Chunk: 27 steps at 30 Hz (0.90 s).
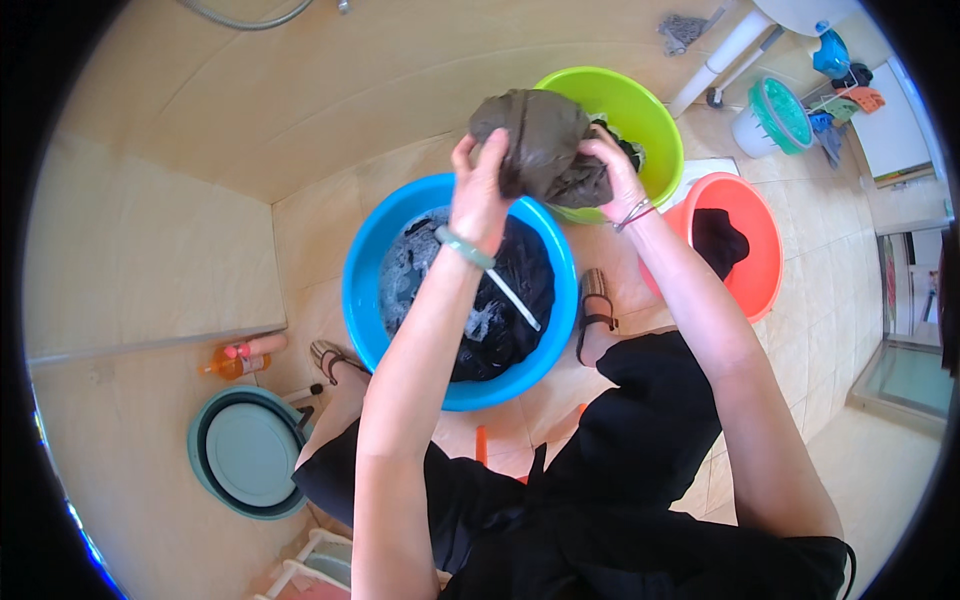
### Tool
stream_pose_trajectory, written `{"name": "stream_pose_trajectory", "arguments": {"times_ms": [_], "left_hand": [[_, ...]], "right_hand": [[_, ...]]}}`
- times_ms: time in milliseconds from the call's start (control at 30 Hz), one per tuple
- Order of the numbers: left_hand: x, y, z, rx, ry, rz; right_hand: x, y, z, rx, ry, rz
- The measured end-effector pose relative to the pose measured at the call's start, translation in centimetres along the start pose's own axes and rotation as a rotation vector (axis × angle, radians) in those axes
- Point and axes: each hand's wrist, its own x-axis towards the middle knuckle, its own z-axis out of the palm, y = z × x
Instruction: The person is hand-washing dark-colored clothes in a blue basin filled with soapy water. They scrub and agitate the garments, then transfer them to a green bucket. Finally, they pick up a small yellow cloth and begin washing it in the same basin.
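As seen from the head view, find brown cloth [545, 140] bunched and raised between left hand [480, 195] and right hand [615, 175], in line with the neighbouring rims of blue basin [470, 399] and green basin [660, 140]. Read left fingers [464, 155] as clamped on the left side of the bundle; read right fingers [600, 152] as clamped on the right side, with tips partly lost in the folds.

Note obstruction: portions of both rims hidden behind cloth and hands. Note second obstruction: left forearm [410, 380] crossing in front of blue basin, covering part of the dark clothes [510, 345] and foamy water [402, 275] inside. Locate white stick [517, 303] in the same basin, slanting out from behind left forearm, upper end hidden.

Locate dark-and-white cloth [632, 150] in green basin, partly covered. To the right, find red basin [765, 235] containing black cloth [718, 240], left side partly masked by right forearm [720, 335]. Observe right sandal [597, 308] just beside blue basin. At lower left, see bottle [230, 363] near grey basin [250, 455]. At upper right, see green-lined bin [752, 135] near white pipe [712, 68].
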Motion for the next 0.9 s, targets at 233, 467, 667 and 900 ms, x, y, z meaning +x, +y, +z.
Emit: {"name": "stream_pose_trajectory", "arguments": {"times_ms": [233, 467, 667, 900], "left_hand": [[6.5, -6.5, 8.3, -0.105, -0.276, -0.107], [11.6, -13.4, 6.9, 0.51, -0.205, 0.088], [8.3, -13.6, 5.3, 0.23, -0.255, -0.21], [6.9, -14.0, 4.5, 0.1, -0.224, -0.215]], "right_hand": [[2.0, -4.9, -12.4, 0.206, 0.226, 0.08], [5.5, -3.5, -12.3, -0.07, 0.586, -0.337], [8.7, -2.0, -15.7, -1.173, 0.657, -0.199], [13.7, -3.7, -19.3, -1.746, 0.593, 0.092]]}}
